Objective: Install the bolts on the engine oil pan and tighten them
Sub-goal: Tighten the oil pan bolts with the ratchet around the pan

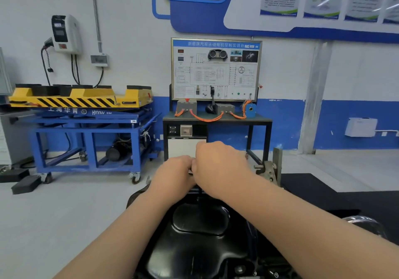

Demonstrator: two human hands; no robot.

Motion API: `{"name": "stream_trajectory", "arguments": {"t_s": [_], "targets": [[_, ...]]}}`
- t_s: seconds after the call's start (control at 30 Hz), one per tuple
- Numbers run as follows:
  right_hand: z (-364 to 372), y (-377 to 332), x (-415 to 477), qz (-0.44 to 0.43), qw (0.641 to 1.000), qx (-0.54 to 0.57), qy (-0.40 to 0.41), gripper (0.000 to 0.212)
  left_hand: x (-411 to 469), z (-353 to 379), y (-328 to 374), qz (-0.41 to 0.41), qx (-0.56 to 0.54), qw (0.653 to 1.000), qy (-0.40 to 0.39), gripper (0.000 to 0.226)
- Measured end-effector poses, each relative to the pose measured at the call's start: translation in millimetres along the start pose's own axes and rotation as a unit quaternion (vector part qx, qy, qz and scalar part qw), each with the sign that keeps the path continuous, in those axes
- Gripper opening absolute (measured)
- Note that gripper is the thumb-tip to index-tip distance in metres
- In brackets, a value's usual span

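The left hand (176,171) and right hand (218,166) meet, fingers curled, at the far rim of the black oil pan (200,231). Whether they grip anything cannot be told. Beyond the pan to the left, a blue lift cart (86,125) reads "上海华育".

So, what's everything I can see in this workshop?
oil pan: one, black, bottom centre below the arms.
lift table: one, yellow top, blue frame, left.
training board: one, white and blue, on the bench at the wall.
cables: several, orange, on that bench.
wall charger: one, white and black, upper left.
bracket: one, grey metal, right of the hands.
mat: one, black, floor at right.
left hand: one, over the pan's far edge; fingers hidden.
right hand: one, against the left; fingers hidden.
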State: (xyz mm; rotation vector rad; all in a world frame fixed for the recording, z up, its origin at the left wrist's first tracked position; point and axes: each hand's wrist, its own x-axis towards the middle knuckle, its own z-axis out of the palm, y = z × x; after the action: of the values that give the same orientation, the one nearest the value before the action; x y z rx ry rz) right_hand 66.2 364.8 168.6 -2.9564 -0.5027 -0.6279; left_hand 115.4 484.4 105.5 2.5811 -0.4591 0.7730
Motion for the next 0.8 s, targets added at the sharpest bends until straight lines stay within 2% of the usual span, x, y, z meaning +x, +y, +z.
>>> {"name": "stream_trajectory", "arguments": {"t_s": [0.07, 0.13, 0.17, 0.23, 0.33, 0.4, 0.47, 0.5, 0.57, 0.67, 0.73, 0.8], "targets": [[-0.9, -3.3, -1.5, 0.024, 0.997, 0.071, -0.037, 0.014, 0.3, 1.5, -1.3, -0.006, 0.04, 0.999, -0.025, 0.028], [-5.9, -3.2, -4.7, 0.038, 0.988, 0.125, -0.078, 0.029, -1.0, -0.6, -0.1, -0.001, 0.057, 0.997, -0.043, 0.01], [-10.1, -1.1, -6.4, 0.04, 0.986, 0.133, -0.089, 0.032, -2.2, -1.8, 1.0, 0.01, 0.053, 0.998, -0.041, 0.012], [-19.5, 4.0, -11.6, 0.046, 0.991, 0.094, -0.081, 0.029, -5.2, -3.8, 4.4, 0.027, 0.022, 0.999, -0.03, 0.016], [-30.6, 6.9, -16.2, 0.038, 0.997, -0.035, -0.054, 0.038, -7.3, -5.6, 11.0, 0.045, 0.011, 0.998, -0.037, 0.016], [-34.8, 3.3, -15.4, -0.008, 0.993, -0.103, -0.053, 0.033, -6.6, -4.3, 10.3, 0.07, 0.014, 0.997, -0.034, 0.018], [-40.3, 0.6, -13.4, -0.082, 0.979, -0.178, -0.05, 0.017, -4.7, -2.4, 7.3, 0.09, 0.022, 0.995, -0.026, 0.019], [-42.3, 2.1, -12.3, -0.11, 0.975, -0.19, -0.037, 0.012, -3.4, -1.0, 5.4, 0.092, 0.02, 0.995, -0.026, 0.022], [-43.1, 9.6, -10.6, -0.107, 0.979, -0.173, -0.007, 0.008, -1.7, 1.5, 3.0, 0.081, 0.008, 0.996, -0.032, 0.024], [-31.9, 15.0, -11.1, -0.02, 0.995, -0.097, -0.021, 0.039, -0.9, 4.9, 5.0, 0.05, 0.01, 0.998, -0.027, 0.021], [-19.6, 10.5, -9.9, 0.013, 0.995, -0.099, -0.02, 0.041, -0.7, 5.0, 6.0, 0.006, 0.016, 1.0, -0.007, 0.024], [-16.4, 5.7, -6.1, 0.006, 0.99, -0.14, 0.002, 0.037, -0.8, 5.6, 5.3, -0.014, 0.04, 0.999, 0.007, 0.032]]}}
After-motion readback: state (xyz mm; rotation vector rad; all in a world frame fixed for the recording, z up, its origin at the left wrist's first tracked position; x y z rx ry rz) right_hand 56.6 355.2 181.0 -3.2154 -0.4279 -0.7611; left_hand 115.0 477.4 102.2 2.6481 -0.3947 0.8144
